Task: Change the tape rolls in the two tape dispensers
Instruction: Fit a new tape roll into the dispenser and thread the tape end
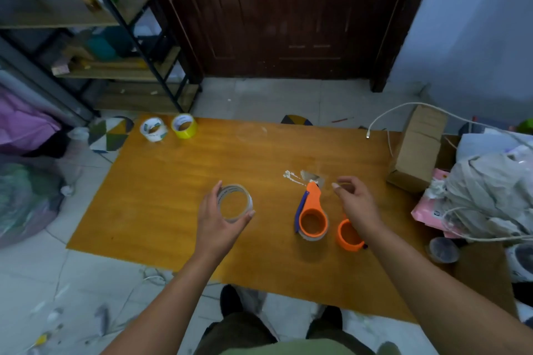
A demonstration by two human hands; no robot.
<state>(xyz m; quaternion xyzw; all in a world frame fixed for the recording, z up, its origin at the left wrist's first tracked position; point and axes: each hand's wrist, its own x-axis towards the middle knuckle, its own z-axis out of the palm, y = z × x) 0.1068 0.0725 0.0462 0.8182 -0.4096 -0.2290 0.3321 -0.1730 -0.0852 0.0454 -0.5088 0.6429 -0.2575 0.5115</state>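
My left hand [217, 219] grips a nearly used-up clear tape roll [235, 202] above the orange-brown table [161, 181], fingers wrapped around its rim. An orange tape dispenser [312, 210] with a blue blade arm lies on the table, a clear roll seated in it. A second orange dispenser [347, 235] sits just right of it, partly hidden under my right wrist. My right hand [356, 200] hovers above the dispensers, thumb and forefinger pinched together; whether a tape end is between them is unclear. A white-labelled roll [153, 129] and a yellow roll [184, 125] stand at the far left corner.
A cardboard box [415, 150] lies at the table's right edge beside a heap of bags and cloth [484, 190]. A white cable [383, 118] ends on the far right of the table. A metal shelf rack [115, 37] and dark door [288, 14] stand beyond.
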